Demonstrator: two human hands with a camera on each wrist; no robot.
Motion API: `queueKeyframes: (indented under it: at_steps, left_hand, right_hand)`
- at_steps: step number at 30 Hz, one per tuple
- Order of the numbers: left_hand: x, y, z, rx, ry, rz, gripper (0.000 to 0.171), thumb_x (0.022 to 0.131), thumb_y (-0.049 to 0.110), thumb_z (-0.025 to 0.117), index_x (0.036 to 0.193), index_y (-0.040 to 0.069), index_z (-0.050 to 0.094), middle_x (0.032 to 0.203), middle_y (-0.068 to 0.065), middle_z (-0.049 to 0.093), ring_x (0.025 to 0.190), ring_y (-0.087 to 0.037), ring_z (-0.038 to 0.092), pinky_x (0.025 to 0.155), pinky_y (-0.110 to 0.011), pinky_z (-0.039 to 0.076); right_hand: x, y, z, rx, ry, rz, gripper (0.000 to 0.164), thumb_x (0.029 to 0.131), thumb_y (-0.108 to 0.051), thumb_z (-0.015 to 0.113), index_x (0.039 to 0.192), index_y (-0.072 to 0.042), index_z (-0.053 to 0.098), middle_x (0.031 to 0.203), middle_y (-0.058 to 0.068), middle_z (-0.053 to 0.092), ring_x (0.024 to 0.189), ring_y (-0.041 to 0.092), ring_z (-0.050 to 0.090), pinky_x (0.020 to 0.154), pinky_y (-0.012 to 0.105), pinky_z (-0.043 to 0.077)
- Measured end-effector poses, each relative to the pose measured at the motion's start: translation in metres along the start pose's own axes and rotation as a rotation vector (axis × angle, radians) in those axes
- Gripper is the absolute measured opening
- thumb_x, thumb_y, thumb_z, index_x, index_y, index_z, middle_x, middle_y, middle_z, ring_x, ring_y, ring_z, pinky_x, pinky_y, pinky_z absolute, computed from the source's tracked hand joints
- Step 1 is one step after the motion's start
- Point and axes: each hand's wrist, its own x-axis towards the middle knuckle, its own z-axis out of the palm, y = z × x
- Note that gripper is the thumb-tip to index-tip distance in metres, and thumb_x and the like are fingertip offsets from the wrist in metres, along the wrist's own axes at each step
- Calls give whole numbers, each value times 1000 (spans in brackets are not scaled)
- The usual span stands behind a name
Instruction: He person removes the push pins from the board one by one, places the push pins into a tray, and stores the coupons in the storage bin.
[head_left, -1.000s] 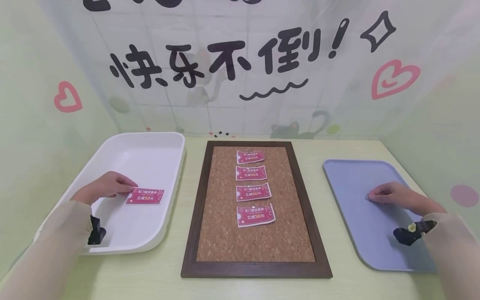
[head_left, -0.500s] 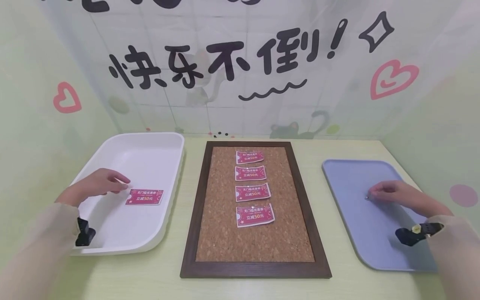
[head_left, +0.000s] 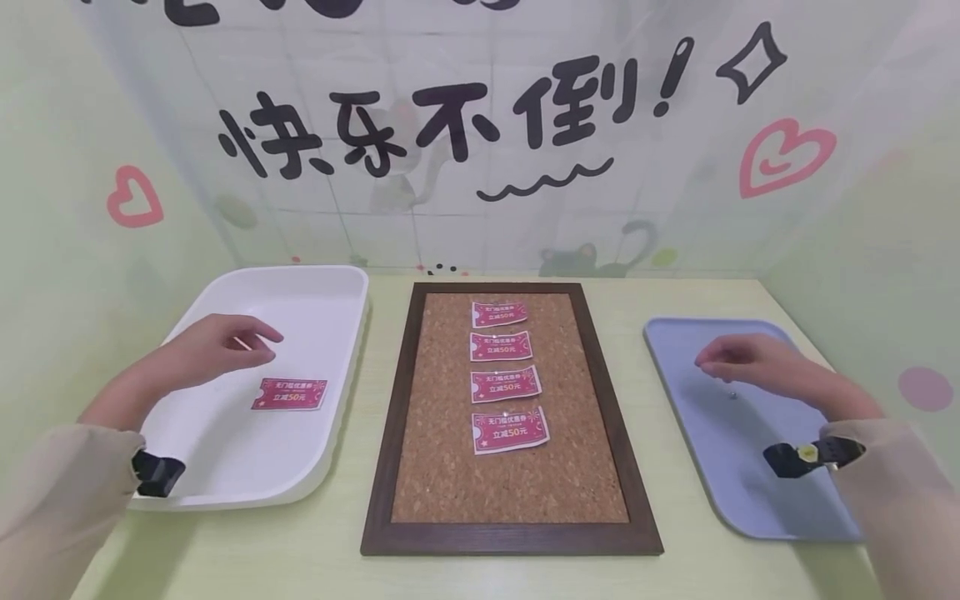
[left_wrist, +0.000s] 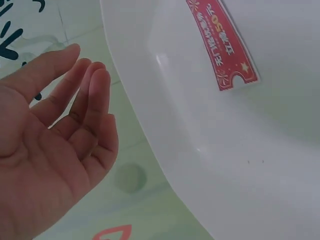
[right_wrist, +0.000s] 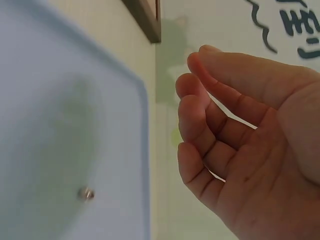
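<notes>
A pink coupon lies in the white tray. Above that tray my left hand hovers with loosely bent fingers and holds nothing; the left wrist view shows its bare palm. On the blue tray sits a small shiny metal piece, like a pushpin. My right hand is raised over it, apart from it. In the right wrist view its fingers curve loosely, thumb close to the index fingertip, with nothing visible between them. Several like coupons are fixed in a column on the framed corkboard.
The corkboard lies on the pale table between the two trays. A printed curtain with black lettering stands behind the table, and pale green walls flank both sides.
My left hand has let go of the coupon, leaving it in the white tray, and risen. My right hand has let go of the small metal piece and lifted away.
</notes>
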Motion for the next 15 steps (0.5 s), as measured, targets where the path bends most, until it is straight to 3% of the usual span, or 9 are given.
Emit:
queueKeyframes:
  at_steps: [7,15]
  left_hand:
    - [-2,37,6,-40,40,129,26,85,17,66,108,5,64,86,-4,62,78,-17,58,67,-25,47]
    - [7,74,23,-88,-10,230,22,85,11,65,106,4,64,81,-1,61,74,-15,56,66,-25,46]
  right_hand:
    - [15,-33,9,-11,-53,-56,13,87,-12,62,97,-4,64,87,4,63,71,6,53,60,25,45]
    - [34,-64,25,47,-146,-157,9,88,-14,61,94,-8,64,88,2,62,74,8,54,66,25,45]
